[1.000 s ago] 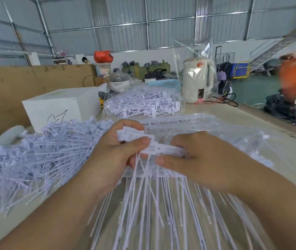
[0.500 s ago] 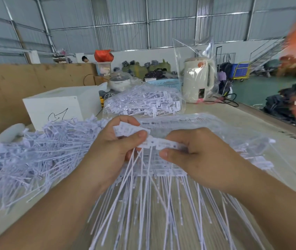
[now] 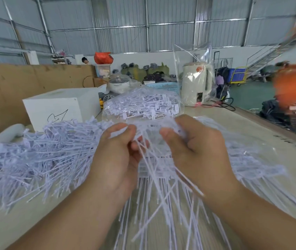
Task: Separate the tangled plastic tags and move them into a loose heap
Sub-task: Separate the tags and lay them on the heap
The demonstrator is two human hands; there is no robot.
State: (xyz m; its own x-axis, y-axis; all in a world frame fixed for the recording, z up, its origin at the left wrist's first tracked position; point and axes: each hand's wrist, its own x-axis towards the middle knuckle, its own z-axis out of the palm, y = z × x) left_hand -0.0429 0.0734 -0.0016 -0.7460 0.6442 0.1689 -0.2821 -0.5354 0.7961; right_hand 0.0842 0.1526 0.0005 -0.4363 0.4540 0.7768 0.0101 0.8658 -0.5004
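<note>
Both hands meet above the middle of the table (image 3: pixel 262 123), the left hand (image 3: pixel 118 156) and the right hand (image 3: pixel 196 150) each with thumb and curled fingers pinching the head end of one bunch of white plastic tags (image 3: pixel 161 192), whose thin tails fan down and toward the camera between the wrists, blurred. A big loose heap of tags (image 3: pixel 41 156) lies on the table just left of the left hand. Behind the hands sit a clear bag of tags (image 3: pixel 141 105), a white box (image 3: pixel 60 105) and a cream kettle (image 3: pixel 196 83).
</note>
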